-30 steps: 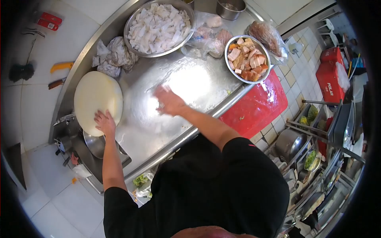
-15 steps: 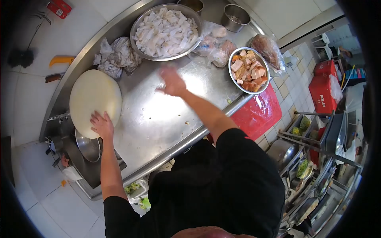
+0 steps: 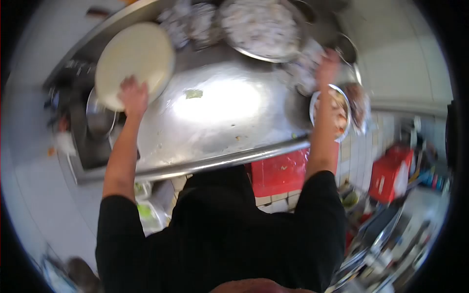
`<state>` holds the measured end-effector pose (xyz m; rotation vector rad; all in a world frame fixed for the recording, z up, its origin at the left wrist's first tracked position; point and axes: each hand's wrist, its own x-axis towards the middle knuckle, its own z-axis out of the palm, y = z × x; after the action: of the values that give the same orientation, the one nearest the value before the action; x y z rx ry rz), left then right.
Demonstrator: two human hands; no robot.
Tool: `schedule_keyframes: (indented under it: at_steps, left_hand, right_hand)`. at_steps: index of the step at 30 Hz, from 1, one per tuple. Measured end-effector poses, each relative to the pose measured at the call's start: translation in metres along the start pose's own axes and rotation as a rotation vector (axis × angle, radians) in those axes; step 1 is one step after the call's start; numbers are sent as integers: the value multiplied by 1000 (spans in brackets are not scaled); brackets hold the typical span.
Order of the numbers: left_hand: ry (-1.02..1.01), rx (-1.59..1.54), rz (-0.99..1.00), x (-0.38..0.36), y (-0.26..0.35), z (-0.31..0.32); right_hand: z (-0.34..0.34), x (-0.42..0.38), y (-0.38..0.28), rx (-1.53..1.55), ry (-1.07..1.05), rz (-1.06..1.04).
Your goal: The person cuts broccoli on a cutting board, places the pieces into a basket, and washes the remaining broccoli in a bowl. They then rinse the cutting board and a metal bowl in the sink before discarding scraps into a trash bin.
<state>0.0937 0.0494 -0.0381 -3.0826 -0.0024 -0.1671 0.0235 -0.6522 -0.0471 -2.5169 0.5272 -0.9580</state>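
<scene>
My left hand [image 3: 133,95] lies flat with fingers apart on a thick, round, cream-coloured cutting board [image 3: 134,53] at the left of the counter. My right hand [image 3: 327,67], smeared by motion, reaches out at the right beside clear plastic bags [image 3: 300,71]. Below it, my forearm passes over a metal bowl of cut meat chunks [image 3: 340,105] and hides part of it. Left of the bags is a wide steel bowl [image 3: 261,54] heaped with white strips. A small steel pot [image 3: 347,50] stands just right of my right hand.
Bagged meat [image 3: 359,105] sits at the steel counter's [image 3: 195,139] right end. Crumpled plastic bags [image 3: 202,24] lie along the back. At left, a metal bowl [image 3: 100,119] rests in the sink area. A red container [image 3: 278,173] is below the front edge, and a red cooler [image 3: 391,173] stands farther right.
My right hand has moved from over the middle of the counter to the right, beside the bags. My left hand stays on the cutting board. The camera view has turned.
</scene>
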Motion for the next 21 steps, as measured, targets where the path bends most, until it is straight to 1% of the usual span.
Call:
schedule_keyframes:
  at_steps: [1,2,3,4,5,7,9,12,13,14,15,16,17,18,19,20,21]
  left_hand:
    - [-19,71,-22,3,-1,5]
    - [-10,81,-31,2,-3,9]
    - [0,87,-29,2,-2,11]
    - [-23,81,-46,1,2,7]
    - [-45,73,-60,1,5,0]
    - [-53,58,-74,0,7,-5]
    - [-60,43,-79,-1,10,-7]
    - [-27,30,-68,-1,8,-4]
    - [-52,40,-72,-2,9,-6]
    - [-71,48,-79,-2,9,-8]
    - [-89,56,-89,-1,10,-11]
    - [-88,46,-93,1,11,-9]
    - [-72,38,-101,-1,13,-6]
    - [-55,35,-120,-2,15,-4]
    - [83,-152,-91,-12,25,-3]
    - [242,-242,0,-27,43,-8]
    - [328,-514,-32,-43,75,-14]
  right_hand:
    - [-16,29,27,-159,56,45]
    - [-27,42,55,-347,72,79]
    - [-35,51,86,-297,-6,42]
    - [-30,52,126,-416,-14,-126]
    - [-33,51,130,-420,-116,24]
    - [-24,45,172,-407,-229,-3]
    - [-32,45,133,-457,-238,141]
    - [-35,45,127,-423,-449,260]
    - [-38,35,130,-409,-283,122]
    - [-43,34,137,-441,-286,88]
    - [-54,29,119,-401,-205,113]
    - [-54,26,152,-262,-144,-68]
    - [-77,24,107,-248,-154,242]
    - [-83,27,124,-253,-109,191]
    - [-101,23,110,-74,-136,18]
    - [-121,15,75,-156,-127,-32]
    - [-137,7,40,-199,-113,129]
